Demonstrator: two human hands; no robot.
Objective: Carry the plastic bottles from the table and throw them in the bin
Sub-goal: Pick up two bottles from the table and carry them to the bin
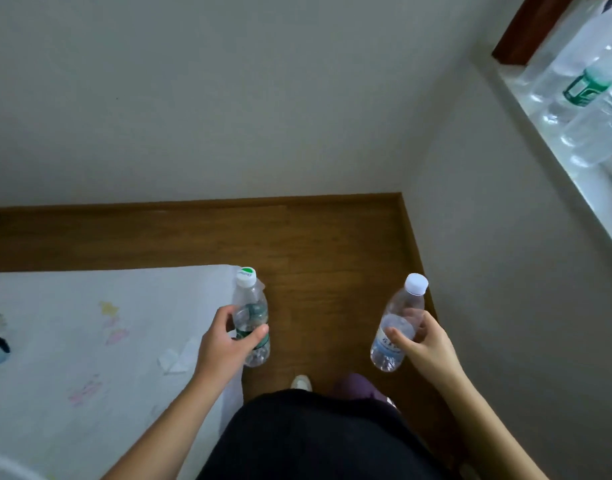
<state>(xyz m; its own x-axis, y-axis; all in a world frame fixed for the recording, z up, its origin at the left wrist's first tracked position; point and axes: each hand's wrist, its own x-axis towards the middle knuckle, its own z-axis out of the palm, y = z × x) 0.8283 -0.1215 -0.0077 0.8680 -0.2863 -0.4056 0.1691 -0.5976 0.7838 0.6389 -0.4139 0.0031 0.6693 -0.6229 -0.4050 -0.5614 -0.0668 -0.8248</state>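
Head view, looking down: my left hand (224,341) is wrapped around the middle of a clear bottle with a green label (251,320), thumb across the front and fingers behind, holding it nearly upright with its green-and-white cap (246,276) on top. My right hand (423,344) is clamped on a second clear bottle with a blue label (398,327), gripped at its lower half and tilted so its white cap (416,283) leans up and to the right. Both bottles hang in the air over the brown wooden floor (315,244), well apart from each other. Just left of the green-label bottle is the corner of a white patterned cloth (89,334). More clear bottles (588,98) sit on a white ledge (540,140) at the upper right, blurred. Below my hands are my dark clothes and one pale shoe (301,382).
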